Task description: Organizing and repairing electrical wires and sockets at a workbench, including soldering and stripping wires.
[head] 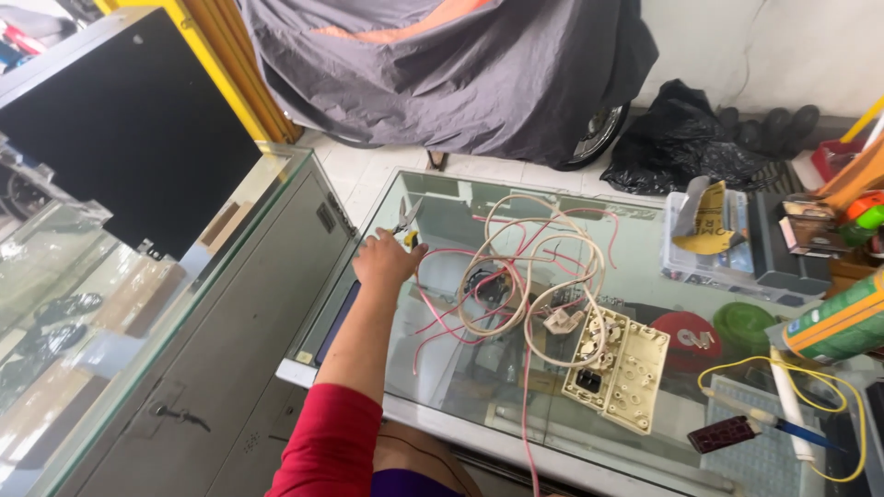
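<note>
My left hand [387, 260] closes its fingers around the yellow-handled pliers [406, 224] at centre frame, on the glass counter [442, 368]. Right hand out of view. Risk, I judge: lifting could snag the nearby pink wire [442, 317] and drag the coiled cord [539, 276].

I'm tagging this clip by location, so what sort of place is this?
Probably a small repair or electrical shop. A glass display counter carries coiled wire and an opened cream power strip; the left hand grips pliers, and a covered motorbike is parked behind.
</note>
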